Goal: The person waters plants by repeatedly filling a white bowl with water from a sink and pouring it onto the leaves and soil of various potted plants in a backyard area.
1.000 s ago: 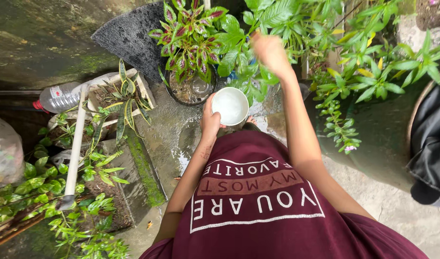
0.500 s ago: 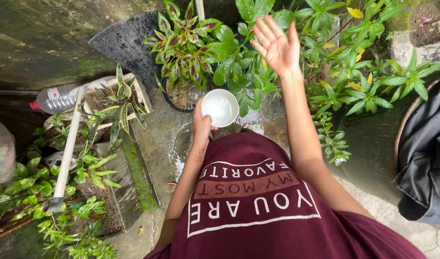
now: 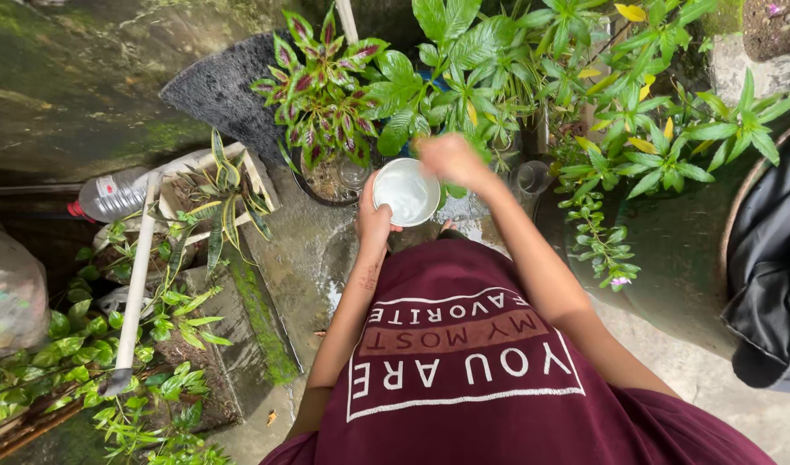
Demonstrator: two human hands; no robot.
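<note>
My left hand [image 3: 373,220] grips a white bowl [image 3: 403,194] of water by its left rim, holding it out over wet ground. My right hand [image 3: 451,161] is at the bowl's right rim, blurred, fingers bunched and reaching into it. Just beyond the bowl stands a pot with a red and green leafed plant [image 3: 313,90], and beside it a bushy green plant [image 3: 459,69].
A clear plastic bottle with a red cap [image 3: 111,194] lies at the left by a white pipe [image 3: 136,275]. A striped plant [image 3: 218,202] sits in a white box. Leafy plants [image 3: 662,129] crowd the right, with dark cloth [image 3: 769,267] at the edge. A mossy wall [image 3: 76,77] rises behind.
My right hand has come down from being raised open over the plants to the bowl's rim. The left hand keeps the bowl almost in the same place.
</note>
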